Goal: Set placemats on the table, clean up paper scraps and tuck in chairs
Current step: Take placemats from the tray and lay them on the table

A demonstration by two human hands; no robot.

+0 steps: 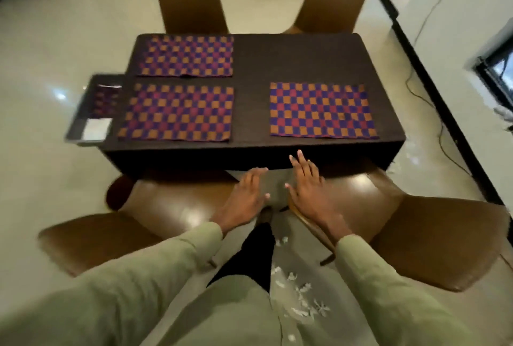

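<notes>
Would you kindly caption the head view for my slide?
Both open hands, left and right, reach over two chairs toward a table bearing three checkered placemats.

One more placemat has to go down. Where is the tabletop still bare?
The far right quarter of the table is bare, bordered by the far left placemat and the near right placemat. The left half is crowded: the near left placemat fills it.
</notes>
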